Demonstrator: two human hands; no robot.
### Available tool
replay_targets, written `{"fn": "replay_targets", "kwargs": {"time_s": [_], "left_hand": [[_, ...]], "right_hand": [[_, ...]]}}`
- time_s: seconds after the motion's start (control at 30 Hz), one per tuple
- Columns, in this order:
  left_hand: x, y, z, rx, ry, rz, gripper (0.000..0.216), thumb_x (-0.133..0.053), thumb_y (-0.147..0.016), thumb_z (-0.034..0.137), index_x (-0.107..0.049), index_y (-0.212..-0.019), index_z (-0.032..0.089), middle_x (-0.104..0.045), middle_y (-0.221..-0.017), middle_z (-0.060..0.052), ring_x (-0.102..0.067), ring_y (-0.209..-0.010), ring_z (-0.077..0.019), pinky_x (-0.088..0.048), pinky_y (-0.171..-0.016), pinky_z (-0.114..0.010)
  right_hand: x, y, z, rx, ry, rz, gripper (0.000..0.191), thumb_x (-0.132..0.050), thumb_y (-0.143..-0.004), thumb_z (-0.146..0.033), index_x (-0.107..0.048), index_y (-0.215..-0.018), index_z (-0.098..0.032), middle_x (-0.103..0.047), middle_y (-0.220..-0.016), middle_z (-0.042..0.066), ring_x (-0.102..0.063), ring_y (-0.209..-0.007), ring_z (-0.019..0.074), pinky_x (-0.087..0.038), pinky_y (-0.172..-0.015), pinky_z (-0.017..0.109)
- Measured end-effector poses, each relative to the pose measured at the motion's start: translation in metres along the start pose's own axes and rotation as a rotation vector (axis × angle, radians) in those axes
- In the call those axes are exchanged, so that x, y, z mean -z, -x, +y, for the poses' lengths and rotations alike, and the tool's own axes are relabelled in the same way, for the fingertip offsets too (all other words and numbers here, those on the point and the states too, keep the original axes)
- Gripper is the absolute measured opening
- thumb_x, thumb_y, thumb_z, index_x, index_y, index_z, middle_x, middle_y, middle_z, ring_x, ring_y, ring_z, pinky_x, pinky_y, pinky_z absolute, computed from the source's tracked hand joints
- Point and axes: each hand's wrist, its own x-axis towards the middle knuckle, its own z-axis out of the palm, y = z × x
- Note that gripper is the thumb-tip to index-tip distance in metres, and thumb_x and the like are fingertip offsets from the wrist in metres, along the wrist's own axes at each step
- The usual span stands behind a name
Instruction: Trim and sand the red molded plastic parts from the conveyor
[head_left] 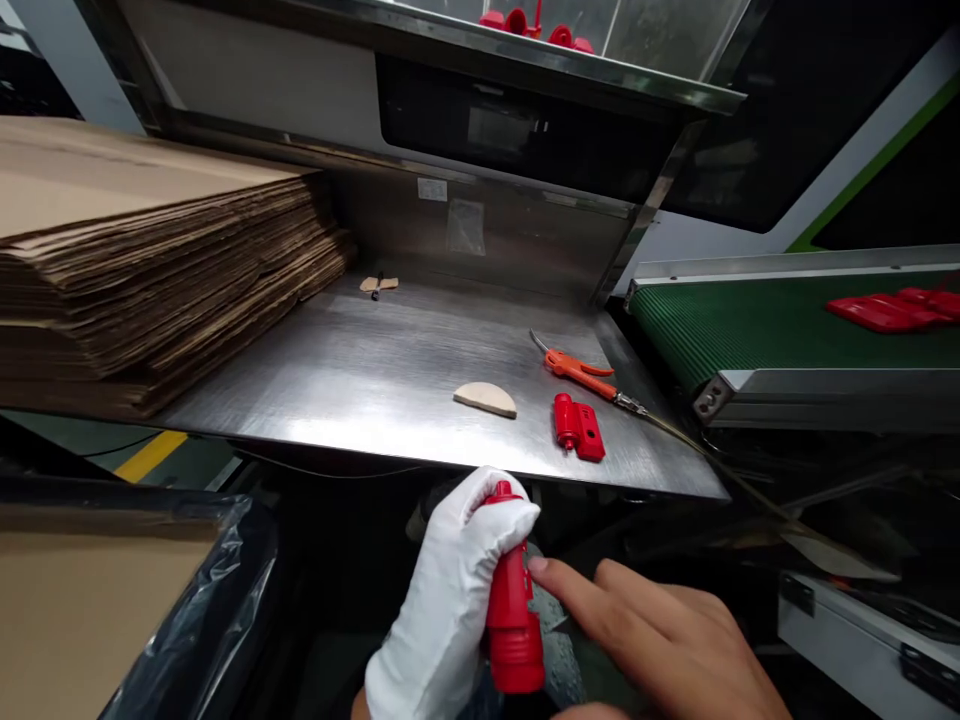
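Observation:
My left hand [457,580], in a white glove, is wrapped around a red plastic cylindrical part [516,630] in front of the bench edge. The part is tilted, with its narrow tip sticking out above the glove and its wide ribbed end low. Bare, my right hand [660,630] reaches in from the right, index finger stretched out with its tip at the part's side; the thumb is mostly cut off by the frame. On the metal bench [337,370] beyond lie another red plastic part [577,427], an orange air blow gun [581,370] and a half-round beige piece [486,398].
A tall stack of cardboard sheets [172,270] covers the bench's left. At right runs a green conveyor belt [750,320] carrying red parts [892,310]. A carton lined with black plastic [232,560] stands lower left. Red pieces [516,20] sit on the shelf above.

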Motion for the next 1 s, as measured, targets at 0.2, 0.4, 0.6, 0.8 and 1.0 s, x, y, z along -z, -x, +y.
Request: {"fn": "replay_targets", "kwargs": {"time_s": [0.2,0.4,0.6,0.8,1.0], "left_hand": [[-0.006,0.003,0.008,-0.011,-0.001,0.047,0.027,-0.07,-0.074,0.037,-0.05,-0.065,0.021,-0.04,-0.065,0.005,-0.032,-0.061,-0.0114,-0.031,-0.056,-0.025],[-0.007,0.008,0.014,-0.006,0.021,0.052,0.026,-0.069,-0.075,0.035,-0.049,-0.066,0.021,-0.039,-0.064,0.005,-0.031,-0.061,-0.0115,-0.029,-0.055,-0.025],[-0.007,0.008,0.013,-0.005,-0.026,0.033,0.026,-0.069,-0.076,0.036,-0.05,-0.067,0.02,-0.041,-0.065,0.004,-0.033,-0.06,-0.0109,-0.031,-0.056,-0.025],[-0.011,0.006,0.013,0.03,0.002,0.018,0.029,-0.07,-0.075,0.038,-0.049,-0.066,0.021,-0.04,-0.063,0.004,-0.03,-0.058,-0.0111,-0.028,-0.053,-0.026],[-0.006,0.002,0.011,0.047,0.02,0.015,0.03,-0.072,-0.071,0.039,-0.049,-0.063,0.021,-0.041,-0.061,0.005,-0.031,-0.057,-0.0109,-0.03,-0.051,-0.025]], "right_hand": [[0.002,-0.002,0.003,0.096,0.1,-0.078,0.065,-0.047,-0.098,-0.065,-0.053,-0.141,-0.017,-0.052,-0.065,-0.006,-0.056,-0.046,0.0072,-0.039,-0.041,0.021],[0.0,-0.005,-0.002,0.073,0.123,-0.048,0.061,-0.039,-0.101,-0.063,-0.056,-0.139,-0.019,-0.053,-0.065,-0.006,-0.056,-0.046,0.0057,-0.041,-0.042,0.021],[0.0,-0.008,-0.006,0.075,0.131,-0.006,0.057,-0.039,-0.102,-0.061,-0.058,-0.136,-0.02,-0.052,-0.063,-0.006,-0.054,-0.044,0.006,-0.038,-0.039,0.023],[-0.001,-0.009,-0.008,0.053,0.153,0.041,0.056,-0.043,-0.1,-0.062,-0.061,-0.131,-0.019,-0.051,-0.062,-0.006,-0.053,-0.043,0.0064,-0.037,-0.038,0.024],[0.001,-0.009,-0.012,0.031,0.214,0.077,0.058,-0.041,-0.1,-0.064,-0.064,-0.13,-0.02,-0.051,-0.06,-0.006,-0.053,-0.043,0.0064,-0.037,-0.04,0.025]]}}
